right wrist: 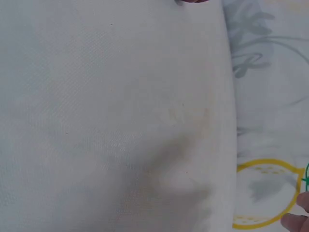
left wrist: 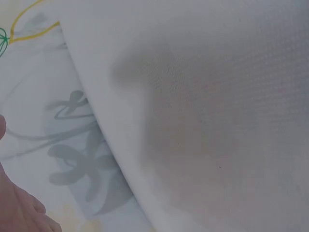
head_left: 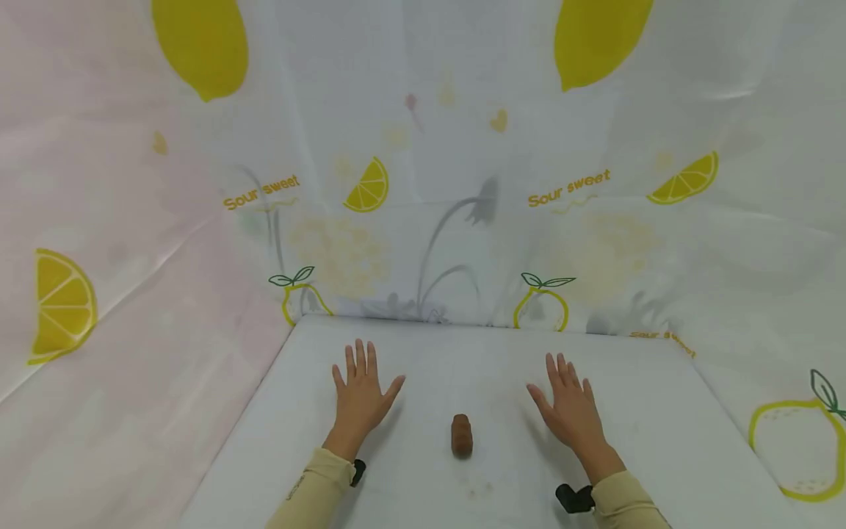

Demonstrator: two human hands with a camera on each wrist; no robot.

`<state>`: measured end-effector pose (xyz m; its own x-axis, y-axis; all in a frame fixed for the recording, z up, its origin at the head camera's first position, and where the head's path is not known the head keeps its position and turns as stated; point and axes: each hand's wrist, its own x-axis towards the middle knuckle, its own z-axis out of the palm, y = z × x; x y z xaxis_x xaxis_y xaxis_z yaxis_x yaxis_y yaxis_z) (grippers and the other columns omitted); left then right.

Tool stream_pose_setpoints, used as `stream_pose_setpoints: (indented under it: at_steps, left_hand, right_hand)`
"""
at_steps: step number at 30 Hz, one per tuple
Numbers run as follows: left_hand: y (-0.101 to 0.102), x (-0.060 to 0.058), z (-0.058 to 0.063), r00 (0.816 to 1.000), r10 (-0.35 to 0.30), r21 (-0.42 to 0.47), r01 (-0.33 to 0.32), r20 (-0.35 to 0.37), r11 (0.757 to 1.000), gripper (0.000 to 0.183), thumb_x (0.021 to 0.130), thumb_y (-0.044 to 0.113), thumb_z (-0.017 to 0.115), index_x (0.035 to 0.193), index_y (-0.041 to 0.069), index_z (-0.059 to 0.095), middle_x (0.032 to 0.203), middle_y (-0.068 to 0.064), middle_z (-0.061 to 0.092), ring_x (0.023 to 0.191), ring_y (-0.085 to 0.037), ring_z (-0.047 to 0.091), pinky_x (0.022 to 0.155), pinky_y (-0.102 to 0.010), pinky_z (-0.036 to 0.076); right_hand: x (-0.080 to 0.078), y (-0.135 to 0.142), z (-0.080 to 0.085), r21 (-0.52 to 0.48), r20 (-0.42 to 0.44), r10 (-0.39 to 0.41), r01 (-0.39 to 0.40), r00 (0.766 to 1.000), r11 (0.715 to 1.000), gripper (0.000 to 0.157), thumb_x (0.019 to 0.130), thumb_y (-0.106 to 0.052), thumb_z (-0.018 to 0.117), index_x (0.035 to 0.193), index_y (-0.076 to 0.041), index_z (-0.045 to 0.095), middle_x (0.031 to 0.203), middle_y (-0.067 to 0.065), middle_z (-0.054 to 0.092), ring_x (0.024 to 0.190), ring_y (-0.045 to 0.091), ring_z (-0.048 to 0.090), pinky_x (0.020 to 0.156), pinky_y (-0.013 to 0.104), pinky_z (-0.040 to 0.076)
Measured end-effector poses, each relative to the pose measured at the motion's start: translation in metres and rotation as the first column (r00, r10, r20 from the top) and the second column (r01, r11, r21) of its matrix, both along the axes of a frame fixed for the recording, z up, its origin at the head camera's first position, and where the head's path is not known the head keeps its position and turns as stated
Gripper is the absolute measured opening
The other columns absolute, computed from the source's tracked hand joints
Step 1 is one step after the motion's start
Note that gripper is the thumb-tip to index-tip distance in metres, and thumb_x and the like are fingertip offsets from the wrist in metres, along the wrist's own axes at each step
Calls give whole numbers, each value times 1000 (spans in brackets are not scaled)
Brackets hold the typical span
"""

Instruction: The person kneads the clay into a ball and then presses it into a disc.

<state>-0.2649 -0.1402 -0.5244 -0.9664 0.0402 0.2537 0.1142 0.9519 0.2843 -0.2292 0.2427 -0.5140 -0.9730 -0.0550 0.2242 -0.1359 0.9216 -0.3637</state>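
White table (head_left: 423,367), left hand (head_left: 361,393) outstretched, right hand (head_left: 572,406) outstretched, brown object (head_left: 462,436) between

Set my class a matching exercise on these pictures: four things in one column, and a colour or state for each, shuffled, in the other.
Things:
1. left hand
2. small object
3. left sleeve
4. tabletop

Descriptions:
A. white, beneath the small object
B. fingers spread, holding nothing
C. beige
D. brown

Right pairs: 1-B, 2-D, 3-C, 4-A
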Motion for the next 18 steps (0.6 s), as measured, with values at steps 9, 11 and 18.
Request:
stream_pose_setpoints:
  at_steps: [9, 11, 18]
  left_hand:
    - [7, 2, 0, 1000, -20, 129, 18, 10, 992, 96, 100, 63, 49, 161, -3, 14, 167, -24, 9, 154, -42, 4, 117, -70, 7]
    - [9, 1, -2, 999, -32, 196, 30, 6, 980, 95, 101, 61, 48, 161, -4, 14, 167, -24, 11, 155, -40, 6, 117, -69, 7]
    - [16, -1, -6, 995, -101, 461, 95, -11, 882, 88, 104, 57, 46, 162, -1, 13, 168, -22, 13, 154, -39, 10, 120, -62, 10]
  right_hand:
    - [-1, 1, 0, -110, 3, 16, -16, 1000, 994, 80, 104, -51, 53, 159, 2, 26, 149, 29, 46, 135, 49, 46, 114, 64, 27]
    - [0, 0, 0, -143, 44, 17, -11, 999, 990, 83, 103, -53, 52, 160, -1, 24, 148, 27, 49, 133, 50, 47, 113, 64, 30]
    - [3, -3, 2, -192, 106, 20, 0, 994, 981, 85, 101, -57, 54, 161, -4, 25, 144, 21, 56, 131, 44, 52, 106, 61, 39]
